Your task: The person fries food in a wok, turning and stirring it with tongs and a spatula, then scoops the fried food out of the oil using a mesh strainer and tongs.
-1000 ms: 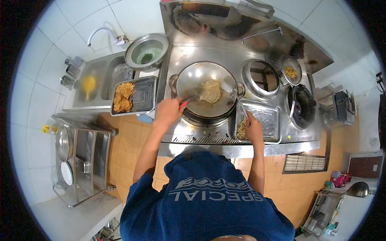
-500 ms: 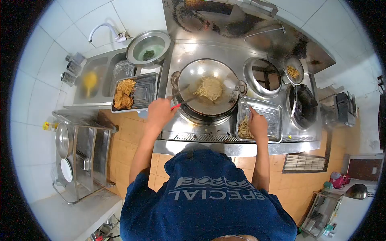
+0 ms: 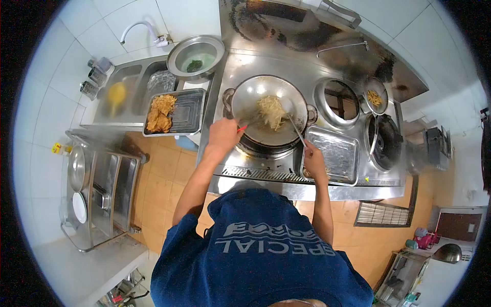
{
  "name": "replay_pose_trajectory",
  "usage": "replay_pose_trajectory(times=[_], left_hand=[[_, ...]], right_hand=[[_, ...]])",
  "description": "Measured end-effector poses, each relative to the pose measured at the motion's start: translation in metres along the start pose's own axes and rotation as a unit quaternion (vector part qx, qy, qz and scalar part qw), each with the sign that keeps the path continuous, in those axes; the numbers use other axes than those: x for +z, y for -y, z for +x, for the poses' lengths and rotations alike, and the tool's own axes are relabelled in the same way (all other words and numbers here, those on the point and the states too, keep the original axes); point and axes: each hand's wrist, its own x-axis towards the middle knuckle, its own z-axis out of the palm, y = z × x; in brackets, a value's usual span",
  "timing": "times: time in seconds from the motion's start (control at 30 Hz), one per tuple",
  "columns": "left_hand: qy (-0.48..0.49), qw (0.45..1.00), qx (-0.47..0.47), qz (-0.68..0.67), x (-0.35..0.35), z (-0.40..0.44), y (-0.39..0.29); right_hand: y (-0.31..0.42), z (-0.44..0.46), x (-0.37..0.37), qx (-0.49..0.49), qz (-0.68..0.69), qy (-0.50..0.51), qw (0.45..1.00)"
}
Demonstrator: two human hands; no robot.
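My left hand is closed around a red-handled utensil at the left rim of the wok. My right hand grips a metal utensil whose far end reaches into the wok. Pale strips of food lie bunched in the middle of the wok, near the utensil tips. Beneath and beside my right hand is a metal tray; a few pale strips show at its near left, partly hidden by the hand.
A tray of browned food and a metal bowl with greens stand left of the wok. Right of it are a round burner opening, a strainer with yellow strips and a dark pan. A metal cart stands at lower left.
My right hand has moved left and down, and its utensil now reaches further into the wok. My left hand has shifted right and up. The strips in the wok are bunched differently.
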Motion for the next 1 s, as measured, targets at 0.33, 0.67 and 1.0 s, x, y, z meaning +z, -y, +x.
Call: replay_pose_trajectory(times=[0.33,0.67,1.0], left_hand=[[-0.013,0.999,0.010,-0.029,-0.033,-0.022,0.056],[-0.011,0.995,0.094,0.017,-0.024,0.004,0.059],[0.035,0.996,0.087,-0.012,-0.013,0.005,0.033]], right_hand=[[0.010,-0.009,-0.039,-0.041,-0.029,-0.048,0.998],[0.028,0.011,-0.053,-0.037,-0.308,-0.032,0.950],[-0.009,0.021,0.001,-0.030,-0.066,0.056,0.996]])
